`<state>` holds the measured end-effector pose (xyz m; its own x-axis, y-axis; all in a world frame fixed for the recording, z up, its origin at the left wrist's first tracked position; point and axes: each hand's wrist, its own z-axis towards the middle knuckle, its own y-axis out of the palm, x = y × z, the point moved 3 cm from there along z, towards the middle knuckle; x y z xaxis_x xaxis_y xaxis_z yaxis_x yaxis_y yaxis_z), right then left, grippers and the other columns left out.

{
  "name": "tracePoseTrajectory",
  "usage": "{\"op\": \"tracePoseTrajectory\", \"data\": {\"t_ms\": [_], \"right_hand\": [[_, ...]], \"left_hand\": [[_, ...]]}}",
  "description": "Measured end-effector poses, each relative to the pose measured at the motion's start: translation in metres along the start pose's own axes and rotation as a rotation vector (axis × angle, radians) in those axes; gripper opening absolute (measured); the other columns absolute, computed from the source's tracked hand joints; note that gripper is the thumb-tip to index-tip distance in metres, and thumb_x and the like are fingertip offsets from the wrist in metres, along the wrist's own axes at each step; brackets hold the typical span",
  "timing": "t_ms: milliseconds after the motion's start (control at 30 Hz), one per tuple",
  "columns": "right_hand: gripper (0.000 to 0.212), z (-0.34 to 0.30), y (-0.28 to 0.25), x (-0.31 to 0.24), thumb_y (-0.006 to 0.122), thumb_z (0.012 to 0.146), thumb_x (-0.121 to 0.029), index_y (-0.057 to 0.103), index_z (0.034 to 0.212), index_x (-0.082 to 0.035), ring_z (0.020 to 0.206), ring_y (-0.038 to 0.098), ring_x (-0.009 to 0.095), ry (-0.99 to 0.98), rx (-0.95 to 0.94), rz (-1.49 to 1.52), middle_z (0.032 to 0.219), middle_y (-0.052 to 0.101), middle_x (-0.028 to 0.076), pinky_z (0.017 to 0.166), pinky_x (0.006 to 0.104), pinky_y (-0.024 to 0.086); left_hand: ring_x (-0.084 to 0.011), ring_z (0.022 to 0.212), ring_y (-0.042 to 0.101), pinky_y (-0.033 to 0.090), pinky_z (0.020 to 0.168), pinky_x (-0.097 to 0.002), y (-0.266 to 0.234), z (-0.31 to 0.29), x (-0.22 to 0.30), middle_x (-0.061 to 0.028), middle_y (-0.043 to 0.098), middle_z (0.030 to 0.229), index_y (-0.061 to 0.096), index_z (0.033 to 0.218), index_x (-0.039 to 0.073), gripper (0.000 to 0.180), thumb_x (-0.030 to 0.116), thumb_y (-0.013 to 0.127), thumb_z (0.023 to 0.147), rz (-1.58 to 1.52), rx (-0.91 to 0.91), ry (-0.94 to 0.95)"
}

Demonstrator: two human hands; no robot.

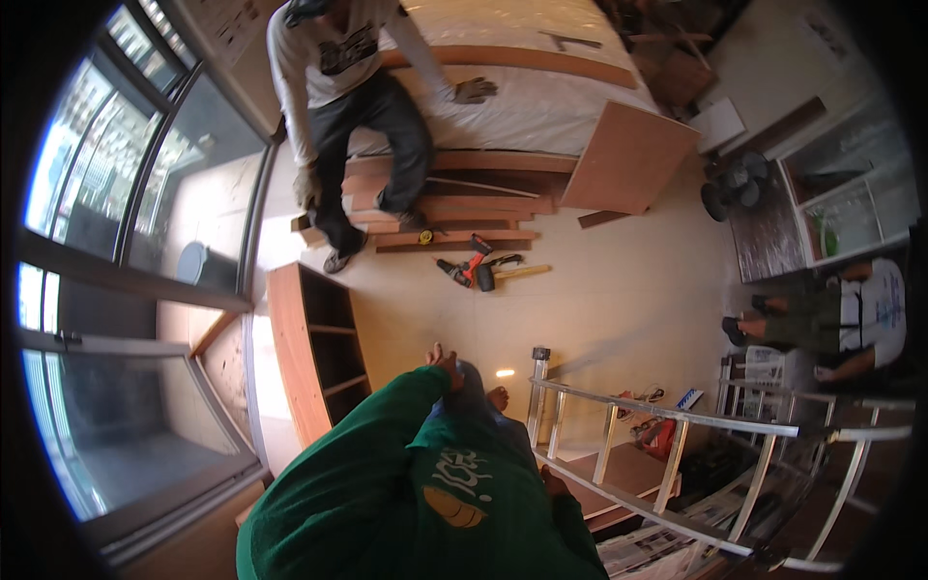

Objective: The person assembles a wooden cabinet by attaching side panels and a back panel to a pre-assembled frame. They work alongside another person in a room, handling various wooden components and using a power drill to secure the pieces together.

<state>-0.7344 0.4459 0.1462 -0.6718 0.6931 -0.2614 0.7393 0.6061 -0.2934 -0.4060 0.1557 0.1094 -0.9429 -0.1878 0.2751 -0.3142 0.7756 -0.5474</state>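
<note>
My left hand (pixel 445 363) is held in front of my left thigh, below the green sleeve. Its fingers are partly stretched out, and nothing shows in them. Close to the ladder (pixel 667 414), at my right side, only a small part of my right hand (pixel 553 480) appears; my body hides its fingers. An open-fronted wooden cabinet (pixel 298 350) with dark shelves stands left of my left hand. Ahead on the floor lie an orange and black power drill (pixel 454 272), a mallet (pixel 525 273) with a wooden handle, and a yellow tape measure (pixel 425 236).
A gloved co-worker (pixel 353 82) stands by a plastic-covered bed (pixel 532 116). Reddish-brown planks (pixel 474 215) lie before it; a wooden panel (pixel 628 159) leans there. Another person (pixel 865 309) is at right, near a red bag (pixel 659 440). Large windows (pixel 184 174) line the left.
</note>
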Motion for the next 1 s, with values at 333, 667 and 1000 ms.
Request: {"op": "tracePoseTrajectory", "data": {"t_ms": [333, 667, 1000], "right_hand": [[0.064, 0.048, -0.214, -0.005, 0.049, 0.090, -0.060, 0.048, 0.132, -0.011, 0.081, 0.060, 0.020, 0.322, -0.054, 0.321, 0.106, 0.065, 0.010, 0.069, 0.0386, 0.048], [0.054, 0.132, -0.425, -0.149, 0.053, 0.094, -0.046, 0.052, 0.127, -0.002, 0.088, 0.064, 0.022, -0.054, 0.358, 0.498, 0.110, 0.066, 0.013, 0.068, 0.0348, 0.050], [0.069, 0.189, -0.626, -0.187, 0.070, 0.082, -0.035, 0.045, 0.132, 0.005, 0.115, 0.054, 0.041, -0.138, 0.914, -0.006, 0.124, 0.056, 0.026, 0.100, 0.0417, 0.043]], "left_hand": [[-0.0347, 0.136, 0.005, 0.007, 0.112, -0.0431, 0.019, 0.120, 0.123, -0.0169, 0.009, 0.148, 0.017, 0.141, 0.015, 0.100, 0.064, 0.064, 0.069, -0.415, 0.449, 0.089], [-0.0345, 0.090, 0.065, 0.053, 0.071, -0.0460, -0.201, 0.150, 0.202, -0.0140, 0.065, 0.091, 0.067, 0.089, 0.011, 0.019, 0.027, 0.060, 0.083, -0.162, 0.425, 0.304], [-0.0334, 0.078, 0.067, 0.055, 0.073, -0.0425, -0.150, 0.164, 0.104, -0.0156, 0.070, 0.086, 0.071, 0.089, 0.009, 0.014, 0.013, 0.070, 0.076, -0.472, 0.236, 0.035]]}}
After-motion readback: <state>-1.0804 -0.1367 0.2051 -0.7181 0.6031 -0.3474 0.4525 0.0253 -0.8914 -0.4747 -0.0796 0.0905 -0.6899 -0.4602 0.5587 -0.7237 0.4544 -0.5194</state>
